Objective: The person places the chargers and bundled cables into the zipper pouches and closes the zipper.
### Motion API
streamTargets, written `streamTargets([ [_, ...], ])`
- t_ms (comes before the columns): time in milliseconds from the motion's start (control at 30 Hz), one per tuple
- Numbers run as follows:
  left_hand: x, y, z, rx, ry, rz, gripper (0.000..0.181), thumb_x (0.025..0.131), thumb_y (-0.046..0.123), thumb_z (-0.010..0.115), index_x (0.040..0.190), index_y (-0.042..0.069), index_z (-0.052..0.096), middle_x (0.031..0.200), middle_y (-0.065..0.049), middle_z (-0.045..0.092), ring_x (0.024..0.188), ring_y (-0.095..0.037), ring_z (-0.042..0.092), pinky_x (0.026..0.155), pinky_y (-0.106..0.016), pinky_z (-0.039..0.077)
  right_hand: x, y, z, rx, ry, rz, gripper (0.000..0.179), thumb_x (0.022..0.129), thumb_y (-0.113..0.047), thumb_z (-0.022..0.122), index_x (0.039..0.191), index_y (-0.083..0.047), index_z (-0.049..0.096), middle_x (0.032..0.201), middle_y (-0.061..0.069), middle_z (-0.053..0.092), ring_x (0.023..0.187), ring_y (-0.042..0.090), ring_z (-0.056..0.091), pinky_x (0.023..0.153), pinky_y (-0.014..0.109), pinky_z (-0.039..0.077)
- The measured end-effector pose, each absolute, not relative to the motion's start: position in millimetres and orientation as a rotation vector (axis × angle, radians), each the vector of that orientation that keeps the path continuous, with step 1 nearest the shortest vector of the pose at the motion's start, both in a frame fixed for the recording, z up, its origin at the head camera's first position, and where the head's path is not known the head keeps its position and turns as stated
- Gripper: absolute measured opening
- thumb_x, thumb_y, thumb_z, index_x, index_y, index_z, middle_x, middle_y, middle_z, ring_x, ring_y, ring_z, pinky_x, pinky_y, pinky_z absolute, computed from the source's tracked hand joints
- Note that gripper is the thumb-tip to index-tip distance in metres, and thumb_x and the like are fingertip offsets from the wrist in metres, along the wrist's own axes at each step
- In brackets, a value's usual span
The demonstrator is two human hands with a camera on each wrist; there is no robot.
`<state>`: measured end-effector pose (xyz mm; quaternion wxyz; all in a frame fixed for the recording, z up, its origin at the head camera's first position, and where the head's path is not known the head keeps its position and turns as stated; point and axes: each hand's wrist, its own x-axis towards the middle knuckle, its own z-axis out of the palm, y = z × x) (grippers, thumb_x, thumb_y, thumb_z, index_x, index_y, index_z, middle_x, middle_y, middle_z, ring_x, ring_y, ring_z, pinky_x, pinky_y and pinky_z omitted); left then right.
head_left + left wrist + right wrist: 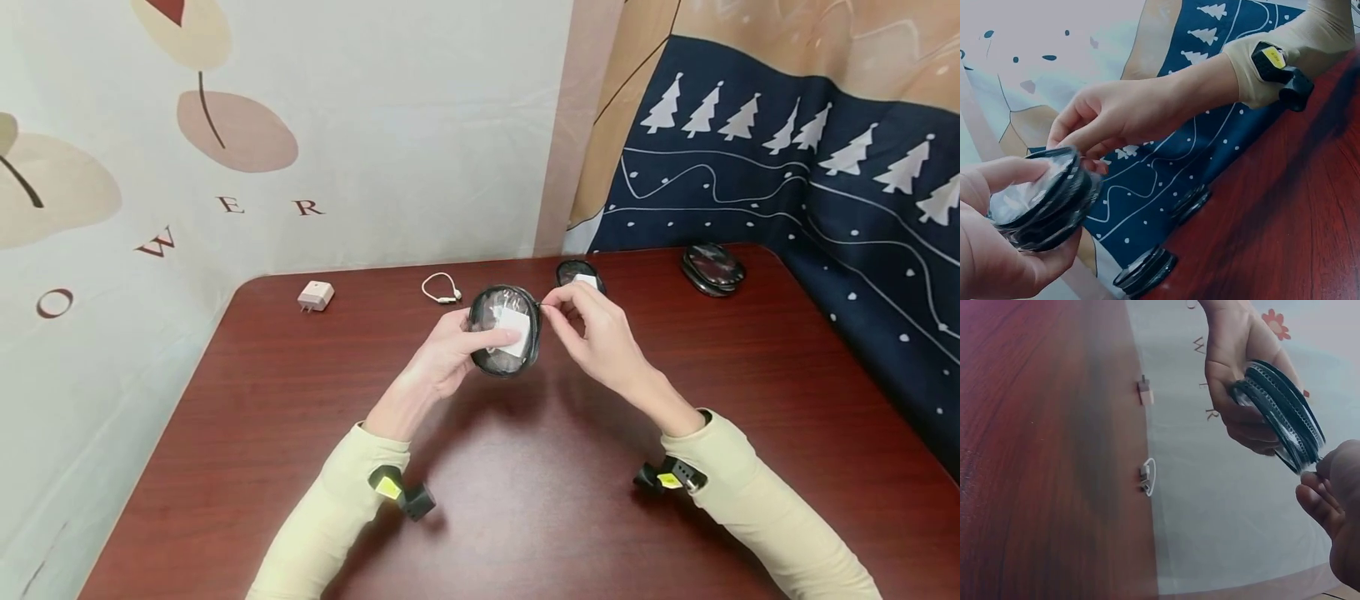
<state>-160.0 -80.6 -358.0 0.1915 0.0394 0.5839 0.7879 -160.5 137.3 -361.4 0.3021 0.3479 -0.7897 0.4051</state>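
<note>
A round clear zip pouch (491, 312) with black edging is held up above the table by my left hand (438, 354). The left thumb lies across its clear face, over a white item (516, 322) inside, while the fingers curl behind. My right hand (600, 333) pinches the zipper pull at the pouch's right edge between thumb and forefinger. In the right wrist view, zipper teeth run along the side of the pouch (1285, 419); the pull itself is mostly hidden by the fingertips.
On the dark red table (570, 517), a white charger plug (316, 296) lies at the back left and a short white cable (442, 288) at the back middle. A second round pouch (576, 270) sits partly behind the right hand; another pouch (712, 268) is at the back right.
</note>
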Motion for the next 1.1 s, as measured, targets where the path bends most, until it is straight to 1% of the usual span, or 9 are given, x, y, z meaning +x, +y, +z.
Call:
streamTargets([
  [100,-159,-81,-359,0.183,1.685,2.131,0.038,0.081,-0.007,0.071,0.119,-0.004,0.065,0.096,-0.005,0.073,0.088,-0.016,0.068,0.081,-0.030,0.055,-160,138,-360,0.966,-2.129,1.072,0.018,0.088,0.005,0.074,0.101,-0.005,0.066,0.092,0.005,0.063,0.080,0.014,0.056,0.068,0.026,0.049],
  [233,-159,-82,-362,0.258,1.720,2.055,0.036,0.079,-0.007,0.073,0.114,-0.001,0.069,0.094,-0.005,0.072,0.084,-0.017,0.067,0.079,-0.030,0.055,-159,141,-361,1.045,-2.163,1.054,0.019,0.088,0.003,0.074,0.102,-0.007,0.067,0.092,0.002,0.064,0.081,0.013,0.055,0.069,0.025,0.049],
  [267,-159,-82,-362,0.255,1.726,2.053,0.034,0.079,-0.006,0.073,0.112,0.000,0.070,0.093,-0.005,0.073,0.082,-0.017,0.068,0.077,-0.030,0.055,-158,142,-361,1.063,-2.166,1.046,0.019,0.088,0.003,0.074,0.102,-0.007,0.067,0.093,0.002,0.064,0.082,0.013,0.055,0.069,0.026,0.049],
  [367,-159,-80,-363,0.217,1.733,2.080,0.030,0.078,-0.005,0.075,0.107,0.002,0.073,0.089,-0.005,0.073,0.079,-0.016,0.068,0.074,-0.030,0.056,-158,144,-358,1.096,-2.172,1.030,0.020,0.087,0.004,0.075,0.101,-0.007,0.068,0.093,0.002,0.065,0.083,0.014,0.056,0.071,0.025,0.048],
  [500,-160,-77,-361,0.164,1.728,2.133,0.025,0.078,-0.004,0.076,0.101,0.006,0.075,0.086,-0.003,0.074,0.080,-0.016,0.067,0.077,-0.030,0.054,-158,147,-353,1.111,-2.172,1.008,0.019,0.087,0.004,0.075,0.101,-0.006,0.068,0.094,0.002,0.066,0.085,0.015,0.058,0.073,0.024,0.048],
  [667,-161,-77,-357,0.120,1.718,2.191,0.021,0.077,-0.003,0.077,0.094,0.009,0.075,0.083,-0.004,0.073,0.076,-0.015,0.067,0.074,-0.029,0.055,-159,151,-349,1.121,-2.160,0.979,0.020,0.086,0.005,0.075,0.102,-0.005,0.068,0.095,0.004,0.066,0.087,0.016,0.059,0.077,0.025,0.049],
  [733,-162,-77,-356,0.113,1.718,2.205,0.020,0.077,-0.002,0.077,0.093,0.009,0.074,0.082,-0.003,0.073,0.074,-0.015,0.067,0.072,-0.029,0.055,-159,152,-348,1.127,-2.158,0.959,0.020,0.086,0.005,0.076,0.102,-0.005,0.068,0.096,0.004,0.066,0.087,0.016,0.059,0.078,0.024,0.049],
  [933,-162,-77,-350,0.087,1.694,2.249,0.021,0.079,-0.005,0.074,0.092,0.010,0.073,0.080,-0.001,0.073,0.073,-0.014,0.068,0.073,-0.028,0.055,-155,156,-347,1.128,-2.168,0.934,0.021,0.086,0.004,0.076,0.104,-0.003,0.068,0.098,0.005,0.066,0.090,0.016,0.058,0.081,0.020,0.047],
  [1100,-162,-77,-348,0.055,1.659,2.286,0.022,0.080,-0.007,0.071,0.094,0.010,0.072,0.081,-0.002,0.073,0.072,-0.014,0.069,0.073,-0.029,0.056,-151,158,-347,1.132,-2.158,0.931,0.023,0.084,0.007,0.076,0.104,-0.002,0.068,0.098,0.006,0.065,0.089,0.017,0.058,0.080,0.022,0.048],
])
